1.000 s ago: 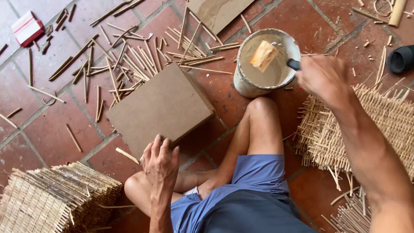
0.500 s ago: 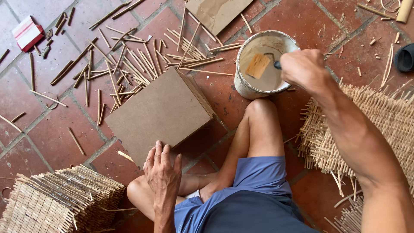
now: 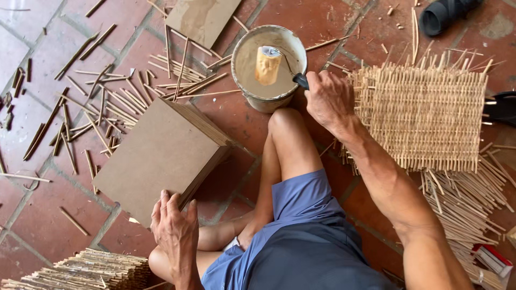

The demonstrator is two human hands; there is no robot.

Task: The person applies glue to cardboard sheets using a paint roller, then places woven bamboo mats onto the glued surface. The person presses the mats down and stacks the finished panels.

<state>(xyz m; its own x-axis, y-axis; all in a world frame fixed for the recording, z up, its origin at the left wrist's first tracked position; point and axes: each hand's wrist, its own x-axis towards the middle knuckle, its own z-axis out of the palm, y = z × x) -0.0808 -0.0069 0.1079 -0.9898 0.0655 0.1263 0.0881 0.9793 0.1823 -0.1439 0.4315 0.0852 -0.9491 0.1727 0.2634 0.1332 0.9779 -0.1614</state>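
Down on the left, many thin bamboo sticks [image 3: 102, 102] lie scattered over the red tiled floor [image 3: 43, 225], and a bundle of woven strips [image 3: 86, 271] rests at the bottom edge. Next comes a stack of brown boards [image 3: 161, 158], set on the floor and tilted a little, one corner toward the person's lap. The left hand [image 3: 174, 233] lies on the near edge of this stack, fingers spread and loose, not clenched; it seems only to steady the boards so they do not slide. In the middle, beside the bent knee, stands a round bucket [image 3: 269, 67] with a pale, glue-like liquid, kept close so the arm reaches it easily. A small roller [image 3: 267, 64], coated in the same liquid, sits inside the bucket above the liquid. The right hand [image 3: 330, 99] is closed around its dark handle at the rim of the bucket. Further right, a woven bamboo mat [image 3: 430, 118] lies flat on more loose sticks.
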